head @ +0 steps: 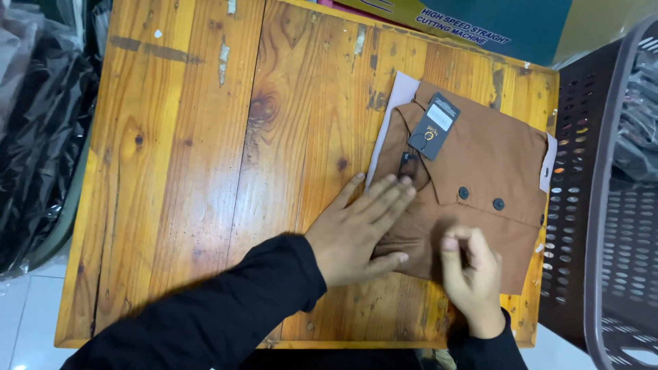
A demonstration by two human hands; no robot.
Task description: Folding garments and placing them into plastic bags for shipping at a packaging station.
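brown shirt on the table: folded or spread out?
Folded. The brown shirt lies as a compact rectangle on the wooden table, collar and hang tag on top; left hand flat on it, right hand at its lower edge.

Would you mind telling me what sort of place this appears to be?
Probably a garment packing room: a folded brown shirt with a hang tag lies on a wooden table, beside a perforated plastic basket.

- Left hand (356, 229) lies flat on the near left edge of a folded brown shirt (473, 185).
- Right hand (473, 270) pinches the shirt's near edge.
- The shirt lies on the wooden worktop (205, 171), a dark tag (434, 125) at its collar.
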